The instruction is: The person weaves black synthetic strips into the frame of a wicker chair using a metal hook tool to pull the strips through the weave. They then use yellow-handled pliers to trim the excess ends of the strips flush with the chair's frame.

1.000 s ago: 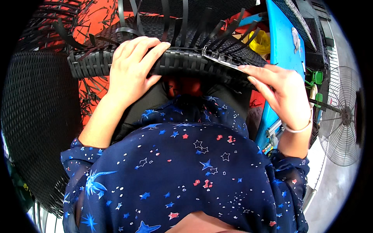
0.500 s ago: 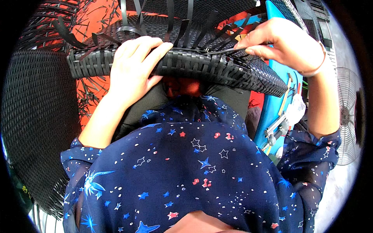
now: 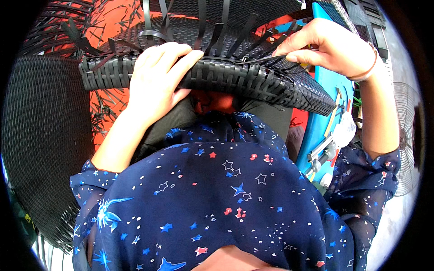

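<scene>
A black woven wicker piece (image 3: 212,79) with a thick wrapped edge lies across my lap. My left hand (image 3: 156,81) is closed over that edge, left of its middle, with the fingers on top and the thumb toward me. To the right, my right hand (image 3: 325,49) pinches the end of a flat black plastic strip (image 3: 262,59) between thumb and fingers. The strip runs left, nearly level, into the weave along the top of the edge. Several loose strips (image 3: 201,27) stand up from the far side of the edge.
A large black woven panel (image 3: 45,122) stands on the left. Strip offcuts litter a red surface (image 3: 106,113). On the right, a blue board (image 3: 312,131) carries a metal-handled tool (image 3: 322,151) and a white crumpled bag (image 3: 346,128). A fan (image 3: 409,135) stands farther right.
My right forearm has shifted slightly to the right, with the strip still pinched. My left hand keeps its place on the woven edge.
</scene>
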`<action>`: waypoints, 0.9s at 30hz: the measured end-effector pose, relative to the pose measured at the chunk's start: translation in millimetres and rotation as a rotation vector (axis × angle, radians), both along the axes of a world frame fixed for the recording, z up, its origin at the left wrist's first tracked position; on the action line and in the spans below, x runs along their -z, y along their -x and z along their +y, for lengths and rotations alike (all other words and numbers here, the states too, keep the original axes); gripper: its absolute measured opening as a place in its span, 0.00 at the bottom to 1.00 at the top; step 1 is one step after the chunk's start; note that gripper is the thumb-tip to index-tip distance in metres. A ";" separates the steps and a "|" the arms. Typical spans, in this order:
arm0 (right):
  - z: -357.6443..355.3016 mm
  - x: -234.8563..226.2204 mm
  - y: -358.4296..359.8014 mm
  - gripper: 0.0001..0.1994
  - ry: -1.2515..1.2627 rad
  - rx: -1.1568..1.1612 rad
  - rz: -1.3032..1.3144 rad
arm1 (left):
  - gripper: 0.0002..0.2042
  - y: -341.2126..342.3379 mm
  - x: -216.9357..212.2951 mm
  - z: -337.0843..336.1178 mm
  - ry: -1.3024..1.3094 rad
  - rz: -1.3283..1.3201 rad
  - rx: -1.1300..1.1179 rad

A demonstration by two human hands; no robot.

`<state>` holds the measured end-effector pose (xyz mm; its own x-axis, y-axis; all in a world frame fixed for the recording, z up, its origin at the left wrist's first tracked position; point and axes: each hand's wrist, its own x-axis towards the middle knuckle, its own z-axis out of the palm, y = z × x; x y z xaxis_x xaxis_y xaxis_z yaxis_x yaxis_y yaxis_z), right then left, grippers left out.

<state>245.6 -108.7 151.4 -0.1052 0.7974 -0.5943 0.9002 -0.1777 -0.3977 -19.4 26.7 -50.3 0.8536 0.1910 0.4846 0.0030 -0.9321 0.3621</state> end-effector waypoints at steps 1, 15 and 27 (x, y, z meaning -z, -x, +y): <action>1.9 -0.3 -0.3 0.13 0.010 -0.014 -0.010 | 0.38 0.0 0.0 -0.3 -0.001 -0.004 0.000; -15.5 -20.5 22.7 0.12 -0.022 -0.038 -0.212 | 0.41 7.9 -17.5 -17.5 -0.013 -0.005 0.023; -30.2 -12.3 14.5 0.12 -0.095 -0.016 -0.050 | 0.40 2.0 -12.4 -11.4 -0.008 -0.023 0.023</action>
<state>231.1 -138.9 163.7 -0.0907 0.8489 -0.5207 0.9216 -0.1266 -0.3670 -21.4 15.3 -38.0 0.8463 0.1673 0.5058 -0.0267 -0.9349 0.3539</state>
